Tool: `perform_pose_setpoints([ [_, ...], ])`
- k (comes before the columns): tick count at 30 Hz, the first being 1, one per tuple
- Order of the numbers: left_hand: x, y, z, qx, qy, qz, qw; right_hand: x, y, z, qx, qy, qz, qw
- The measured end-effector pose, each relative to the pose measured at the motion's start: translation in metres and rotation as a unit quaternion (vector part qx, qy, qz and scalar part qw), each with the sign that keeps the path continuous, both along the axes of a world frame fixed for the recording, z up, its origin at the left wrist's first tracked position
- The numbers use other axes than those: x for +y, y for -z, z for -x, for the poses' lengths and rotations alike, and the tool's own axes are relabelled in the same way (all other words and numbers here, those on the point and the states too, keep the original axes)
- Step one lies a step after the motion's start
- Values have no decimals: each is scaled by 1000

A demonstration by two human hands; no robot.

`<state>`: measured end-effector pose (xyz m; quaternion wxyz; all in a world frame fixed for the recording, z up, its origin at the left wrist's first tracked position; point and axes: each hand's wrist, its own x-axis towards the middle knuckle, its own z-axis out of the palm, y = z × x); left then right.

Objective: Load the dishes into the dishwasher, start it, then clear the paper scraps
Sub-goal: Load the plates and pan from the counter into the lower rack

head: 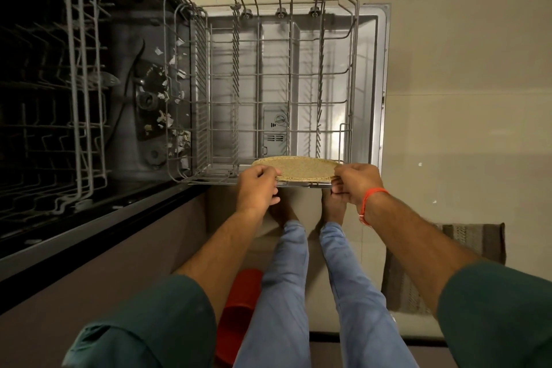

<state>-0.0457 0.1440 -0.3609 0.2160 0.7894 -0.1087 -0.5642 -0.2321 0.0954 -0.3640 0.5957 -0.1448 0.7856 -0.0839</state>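
Head view: at six o'clock both hands, left hand (259,185) and right hand (355,184), grip opposite edges of a speckled plate (298,168), held nearly flat, its long axis running nine to three, at the near rim of the rack (354,69). The rack looks otherwise bare, so loading has barely begun. Paper scraps (171,116) lie at ten o'clock in the dishwasher tub, uncleared.

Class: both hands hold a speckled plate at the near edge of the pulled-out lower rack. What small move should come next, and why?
Probably tip the plate upright and lower it between the rack tines. Left hand and right hand grip its opposite edges; it lies nearly flat over the near rim, and the rack looks empty.
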Motion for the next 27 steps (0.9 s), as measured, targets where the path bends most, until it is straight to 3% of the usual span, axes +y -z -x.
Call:
perform_pose_setpoints([
  [13, -20, 23, 0, -13, 75, -52, 996, -4, 41, 9, 5, -27, -38, 999],
  [19, -20, 23, 5, 38, 45, -62, 996, 2, 44, 8, 6, -17, -47, 999],
  [22, -18, 21, 9, 52, 23, -61, 996, 3, 41, 5, -46, 4, -74, 996],
  [27, -13, 16, 16, 113, 56, -94, 988, 4, 45, -3, -62, 11, -75, 995],
])
